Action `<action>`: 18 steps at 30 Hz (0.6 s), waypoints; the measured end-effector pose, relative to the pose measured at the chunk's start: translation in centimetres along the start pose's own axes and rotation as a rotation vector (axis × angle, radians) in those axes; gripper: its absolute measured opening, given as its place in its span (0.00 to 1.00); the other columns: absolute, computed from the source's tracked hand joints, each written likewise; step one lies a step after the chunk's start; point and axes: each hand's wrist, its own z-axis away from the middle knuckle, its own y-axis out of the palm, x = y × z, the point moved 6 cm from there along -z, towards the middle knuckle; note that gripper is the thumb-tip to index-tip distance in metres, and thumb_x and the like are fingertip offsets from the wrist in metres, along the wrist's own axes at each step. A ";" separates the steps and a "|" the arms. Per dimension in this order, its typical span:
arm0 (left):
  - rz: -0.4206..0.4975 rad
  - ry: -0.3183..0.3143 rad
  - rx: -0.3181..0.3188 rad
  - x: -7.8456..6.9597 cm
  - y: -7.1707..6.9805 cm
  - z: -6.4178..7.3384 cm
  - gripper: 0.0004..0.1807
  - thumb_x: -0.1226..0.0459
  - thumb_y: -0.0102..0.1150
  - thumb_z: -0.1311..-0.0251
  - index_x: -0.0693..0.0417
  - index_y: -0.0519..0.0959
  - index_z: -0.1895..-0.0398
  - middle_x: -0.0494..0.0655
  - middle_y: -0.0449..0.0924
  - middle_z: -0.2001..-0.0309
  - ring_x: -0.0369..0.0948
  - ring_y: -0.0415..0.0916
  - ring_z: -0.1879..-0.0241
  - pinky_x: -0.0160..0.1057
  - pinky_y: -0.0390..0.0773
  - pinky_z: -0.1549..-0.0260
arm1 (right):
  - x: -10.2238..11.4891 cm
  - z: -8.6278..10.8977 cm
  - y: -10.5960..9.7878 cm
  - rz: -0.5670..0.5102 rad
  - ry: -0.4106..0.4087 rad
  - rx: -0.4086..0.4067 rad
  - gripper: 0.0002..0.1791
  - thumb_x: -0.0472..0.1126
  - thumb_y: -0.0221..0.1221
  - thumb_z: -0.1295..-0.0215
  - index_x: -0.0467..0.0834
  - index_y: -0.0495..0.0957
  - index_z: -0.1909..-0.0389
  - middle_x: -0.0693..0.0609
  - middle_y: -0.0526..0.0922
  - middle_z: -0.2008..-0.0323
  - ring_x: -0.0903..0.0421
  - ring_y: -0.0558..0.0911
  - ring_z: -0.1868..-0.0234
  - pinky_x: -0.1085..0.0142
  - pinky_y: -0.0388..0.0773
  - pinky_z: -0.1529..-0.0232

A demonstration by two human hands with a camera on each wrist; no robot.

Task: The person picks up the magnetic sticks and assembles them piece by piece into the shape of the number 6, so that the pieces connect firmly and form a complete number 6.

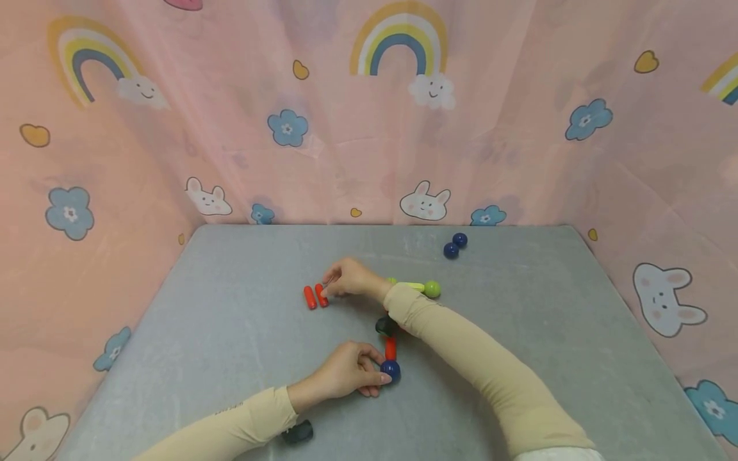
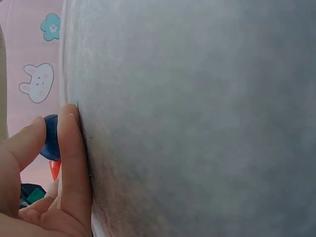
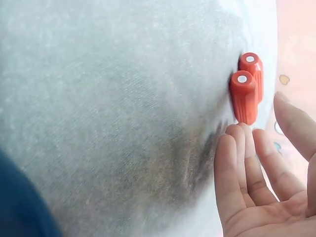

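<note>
My left hand (image 1: 348, 371) pinches a dark blue ball (image 1: 390, 370) between thumb and fingers; the left wrist view shows the ball (image 2: 51, 138) between the fingertips. A red rod (image 1: 391, 349) joins the ball to a dark green-black piece (image 1: 385, 325), partly under my right sleeve. Farther back, my right hand (image 1: 353, 280) reaches over two loose red rods (image 1: 310, 298) lying side by side. In the right wrist view, the fingers of that hand (image 3: 261, 182) are spread, with fingertips right at the lower end of the nearer rod (image 3: 244, 98).
A yellow-green rod (image 1: 412, 286) with a lime green ball (image 1: 432, 289) at its end lies behind my right forearm. Two dark blue balls (image 1: 451, 250) rest near the table's back edge. Another dark piece (image 1: 298, 431) lies beside my left sleeve.
</note>
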 end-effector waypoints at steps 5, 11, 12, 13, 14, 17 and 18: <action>0.006 -0.008 -0.001 0.0 0.0 0.0 0.16 0.65 0.70 0.43 0.65 0.79 0.56 0.60 0.85 0.75 0.39 0.84 0.79 0.36 0.83 0.78 | -0.1 -0.4 0.5 0.034 0.018 -0.001 0.19 0.39 0.74 0.48 0.36 0.84 0.56 0.48 0.87 0.68 0.63 0.77 0.76 0.75 0.74 0.74; 0.011 -0.013 0.008 0.1 -0.1 0.1 0.15 0.64 0.70 0.43 0.65 0.78 0.56 0.60 0.85 0.75 0.36 0.83 0.79 0.36 0.83 0.78 | 0.3 -0.5 1.0 0.108 0.030 -0.043 0.18 0.40 0.75 0.50 0.37 0.83 0.59 0.51 0.83 0.73 0.63 0.76 0.77 0.74 0.73 0.76; 0.012 -0.014 0.009 0.1 -0.1 0.0 0.16 0.64 0.70 0.42 0.65 0.78 0.56 0.60 0.85 0.75 0.36 0.82 0.79 0.36 0.83 0.78 | 0.4 -0.6 1.1 0.117 0.030 -0.051 0.18 0.40 0.75 0.50 0.37 0.83 0.60 0.51 0.83 0.72 0.63 0.76 0.76 0.74 0.73 0.76; 0.012 -0.015 0.010 0.1 -0.1 0.0 0.15 0.64 0.70 0.42 0.65 0.78 0.56 0.60 0.85 0.75 0.36 0.82 0.79 0.35 0.83 0.78 | 0.4 -0.6 1.2 0.126 0.027 -0.056 0.18 0.40 0.75 0.50 0.37 0.83 0.60 0.50 0.84 0.70 0.63 0.77 0.76 0.74 0.73 0.76; 0.012 -0.016 0.010 0.1 -0.1 0.0 0.16 0.64 0.70 0.42 0.65 0.78 0.56 0.59 0.85 0.75 0.35 0.82 0.79 0.35 0.83 0.78 | 0.5 -0.6 1.2 0.136 0.024 -0.061 0.18 0.40 0.75 0.50 0.37 0.83 0.60 0.49 0.84 0.69 0.63 0.77 0.76 0.74 0.73 0.75; 0.010 -0.017 0.012 0.1 -0.1 0.0 0.15 0.64 0.70 0.42 0.64 0.78 0.56 0.59 0.85 0.75 0.35 0.82 0.80 0.35 0.83 0.78 | 0.6 -0.7 1.3 0.164 0.022 -0.073 0.18 0.39 0.75 0.50 0.37 0.83 0.60 0.48 0.85 0.67 0.63 0.77 0.76 0.75 0.72 0.75; 0.008 -0.017 0.012 0.1 -0.1 0.0 0.15 0.64 0.70 0.42 0.64 0.78 0.56 0.59 0.85 0.75 0.34 0.82 0.80 0.35 0.83 0.78 | 0.7 -0.8 1.4 0.172 0.023 -0.076 0.17 0.39 0.75 0.50 0.37 0.83 0.60 0.48 0.85 0.67 0.63 0.77 0.76 0.75 0.72 0.75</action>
